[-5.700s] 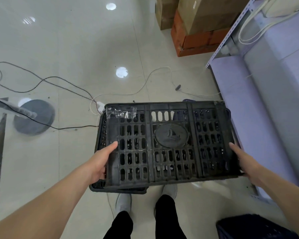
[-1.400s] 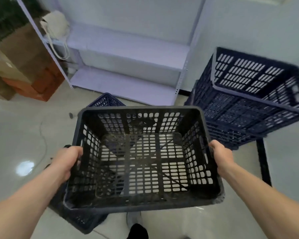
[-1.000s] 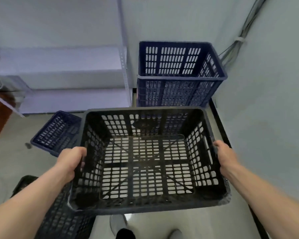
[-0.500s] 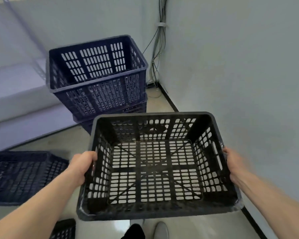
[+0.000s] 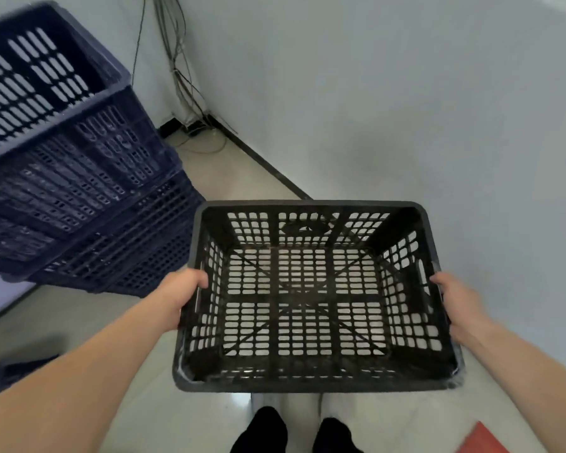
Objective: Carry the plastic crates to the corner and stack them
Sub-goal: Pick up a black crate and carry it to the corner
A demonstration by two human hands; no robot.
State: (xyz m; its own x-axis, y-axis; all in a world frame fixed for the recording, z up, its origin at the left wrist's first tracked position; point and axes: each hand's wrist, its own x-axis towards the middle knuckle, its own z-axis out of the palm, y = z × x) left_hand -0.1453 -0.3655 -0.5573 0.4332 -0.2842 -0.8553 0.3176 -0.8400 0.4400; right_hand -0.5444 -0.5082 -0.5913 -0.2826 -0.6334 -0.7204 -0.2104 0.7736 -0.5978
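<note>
Left hand [image 5: 178,297]: fingers [image 5: 199,278] curled over the top edge of the crate's left end wall, gripping it. The thumb is out of sight.
Right hand [image 5: 459,305]: fingers [image 5: 438,280] curled round the right end wall just beside its handle slot, gripping it. The tips are probably tucked under the rim, though the wall hides them.
Black plastic crate [image 5: 303,384]: one, open side up, held roughly level and off the floor between both hands, in front of the person's body. Slotted walls and base; the pale floor [image 5: 236,173] shows through.
Stack of dark blue crates [image 5: 89,194]: on the floor to the left, near the black crate but apart from it. Nested; motion blur hides the count.
Cables [image 5: 177,60]: a bundle running down the room corner to the floor.
Wall [image 5: 406,93]: pale, to the right, with a dark skirting strip.
Dark crate edge [image 5: 13,374]: lower left, blurred.
Red item [image 5: 481,439]: bottom right, only a corner in view.
Trouser legs [image 5: 268,429]: dark, below the crate.
</note>
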